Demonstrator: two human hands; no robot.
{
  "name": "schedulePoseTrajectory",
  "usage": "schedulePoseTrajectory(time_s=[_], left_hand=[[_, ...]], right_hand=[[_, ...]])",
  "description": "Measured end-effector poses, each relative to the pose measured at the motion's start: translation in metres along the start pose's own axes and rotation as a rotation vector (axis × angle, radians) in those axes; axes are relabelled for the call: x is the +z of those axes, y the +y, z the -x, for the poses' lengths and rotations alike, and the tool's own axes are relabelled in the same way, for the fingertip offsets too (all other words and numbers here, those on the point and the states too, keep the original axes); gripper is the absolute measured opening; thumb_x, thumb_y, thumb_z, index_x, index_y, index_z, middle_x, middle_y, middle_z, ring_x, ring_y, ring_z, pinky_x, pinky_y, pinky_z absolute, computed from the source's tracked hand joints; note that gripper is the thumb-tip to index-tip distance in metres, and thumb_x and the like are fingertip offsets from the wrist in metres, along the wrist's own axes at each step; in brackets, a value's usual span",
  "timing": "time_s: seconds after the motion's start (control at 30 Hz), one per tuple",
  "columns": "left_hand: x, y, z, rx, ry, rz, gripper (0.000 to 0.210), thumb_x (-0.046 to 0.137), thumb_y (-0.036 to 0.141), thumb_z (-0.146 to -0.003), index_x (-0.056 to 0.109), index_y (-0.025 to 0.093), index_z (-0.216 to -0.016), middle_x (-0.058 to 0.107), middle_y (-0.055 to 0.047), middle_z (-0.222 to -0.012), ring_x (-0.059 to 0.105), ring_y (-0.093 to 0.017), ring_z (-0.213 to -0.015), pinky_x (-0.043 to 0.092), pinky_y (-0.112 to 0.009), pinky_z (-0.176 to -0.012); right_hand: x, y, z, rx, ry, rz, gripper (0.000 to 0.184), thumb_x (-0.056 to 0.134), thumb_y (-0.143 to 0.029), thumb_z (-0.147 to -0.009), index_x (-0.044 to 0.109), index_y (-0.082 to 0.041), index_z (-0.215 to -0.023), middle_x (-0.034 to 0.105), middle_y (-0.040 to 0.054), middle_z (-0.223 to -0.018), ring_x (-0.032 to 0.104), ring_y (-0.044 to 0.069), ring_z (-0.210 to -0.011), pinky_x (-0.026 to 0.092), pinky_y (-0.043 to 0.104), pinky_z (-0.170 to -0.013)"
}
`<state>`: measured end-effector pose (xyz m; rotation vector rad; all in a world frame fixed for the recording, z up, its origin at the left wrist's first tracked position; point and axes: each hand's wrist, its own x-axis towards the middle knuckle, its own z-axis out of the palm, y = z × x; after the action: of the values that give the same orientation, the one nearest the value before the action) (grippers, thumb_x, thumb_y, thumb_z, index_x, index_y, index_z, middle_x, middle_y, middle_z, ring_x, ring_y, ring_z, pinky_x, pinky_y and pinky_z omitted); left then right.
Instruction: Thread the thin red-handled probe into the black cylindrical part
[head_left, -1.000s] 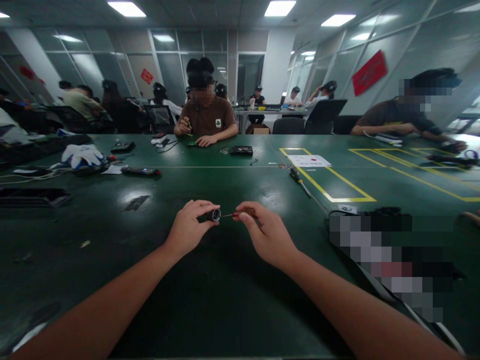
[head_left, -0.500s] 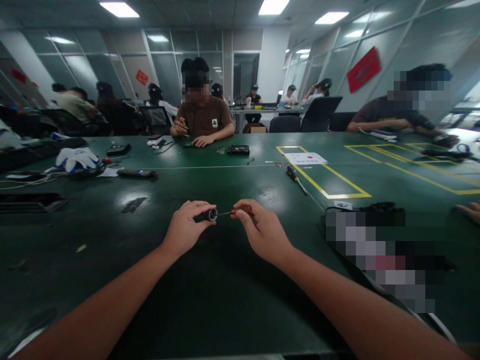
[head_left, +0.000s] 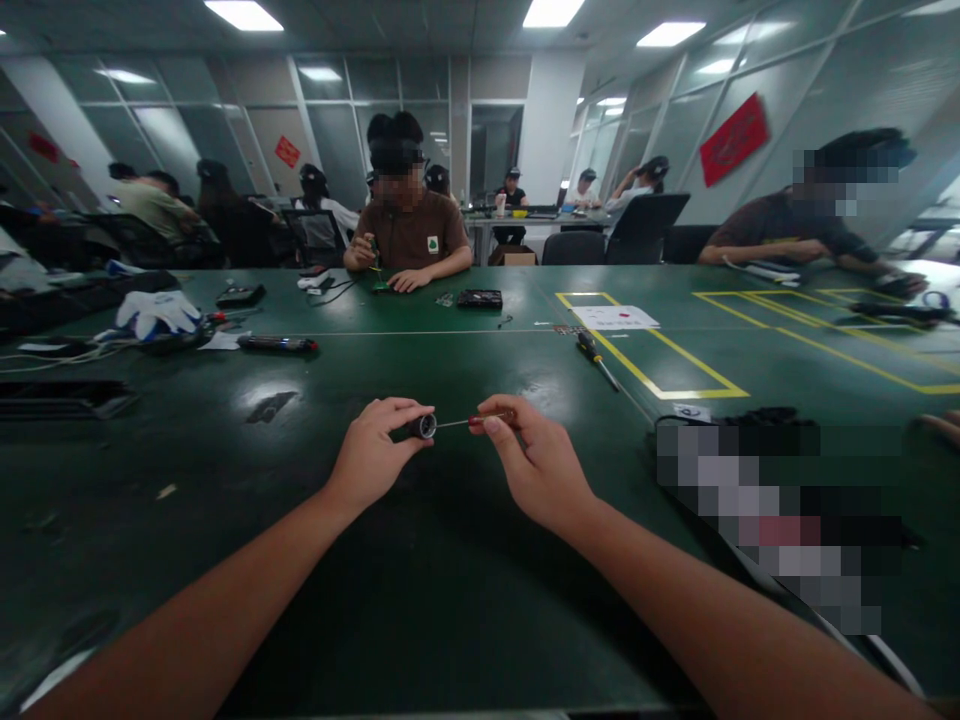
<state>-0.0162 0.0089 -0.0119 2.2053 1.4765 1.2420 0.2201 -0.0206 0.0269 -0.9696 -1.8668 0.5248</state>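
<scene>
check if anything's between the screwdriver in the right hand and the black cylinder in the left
Nothing visible is: the screwdriver in the right hand points at the ringed end of the black cylinder in the left hand. Whether its tip touches is too small to tell.

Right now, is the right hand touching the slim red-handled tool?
Touching. The head view shows the right hand pinching the slim red-handled tool by its handle, between thumb and fingers.
</scene>
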Motion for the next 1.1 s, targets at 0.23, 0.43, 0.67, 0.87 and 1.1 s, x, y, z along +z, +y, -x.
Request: schedulePoseTrajectory(time_s=[0.23, 0.43, 0.67, 0.87, 1.1], left_hand=[[0.001, 0.001, -0.001, 0.051, -0.014, -0.04, 0.039, 0.081, 0.015, -0.078, 0.077, 0.028, -0.115, 0.074, -0.003, -0.113, 0.064, -0.024, -0.104, 0.049, -0.043, -0.096], [0.0, 0.003, 0.0, 0.069, -0.043, -0.072, 0.038, 0.081, 0.017, -0.079, 0.077, 0.029, -0.115, 0.074, -0.003, -0.113, 0.064, -0.024, -0.104, 0.049, -0.044, -0.096], [-0.001, 0.013, 0.002, 0.036, -0.161, -0.013, 0.037, 0.079, 0.015, -0.08, 0.077, 0.028, -0.114, 0.073, -0.003, -0.115, 0.067, -0.022, -0.106, 0.053, -0.038, -0.094], [-0.001, 0.016, 0.002, 0.118, -0.188, -0.044, 0.037, 0.076, 0.016, -0.082, 0.076, 0.028, -0.117, 0.073, -0.003, -0.114, 0.066, -0.023, -0.106, 0.051, -0.041, -0.099], [-0.001, 0.013, 0.001, 0.066, -0.162, -0.029, 0.036, 0.077, 0.016, -0.081, 0.076, 0.025, -0.116, 0.074, -0.005, -0.113, 0.066, -0.024, -0.106, 0.053, -0.04, -0.094]], right_hand=[[-0.001, -0.003, -0.001, -0.062, -0.042, 0.069, 0.018, 0.052, -0.027, -0.102, 0.062, -0.022, -0.116, 0.078, 0.0079, -0.111, 0.074, 0.022, -0.1, 0.054, 0.034, -0.084], [-0.003, -0.004, -0.002, -0.112, -0.033, 0.131, 0.017, 0.05, -0.024, -0.103, 0.062, -0.02, -0.113, 0.077, 0.0077, -0.104, 0.073, 0.02, -0.094, 0.053, 0.033, -0.083], [-0.005, -0.003, -0.003, -0.153, -0.09, 0.166, 0.016, 0.053, -0.026, -0.102, 0.064, -0.022, -0.112, 0.076, 0.0055, -0.103, 0.071, 0.02, -0.093, 0.052, 0.033, -0.084], [-0.006, -0.004, -0.006, -0.048, -0.086, 0.139, 0.016, 0.052, -0.028, -0.102, 0.065, -0.022, -0.109, 0.077, 0.0054, -0.099, 0.072, 0.021, -0.091, 0.052, 0.033, -0.081], [-0.004, 0.0, -0.004, -0.063, -0.112, 0.127, 0.017, 0.049, -0.025, -0.103, 0.062, -0.019, -0.113, 0.075, 0.0089, -0.103, 0.071, 0.022, -0.096, 0.051, 0.036, -0.084]])
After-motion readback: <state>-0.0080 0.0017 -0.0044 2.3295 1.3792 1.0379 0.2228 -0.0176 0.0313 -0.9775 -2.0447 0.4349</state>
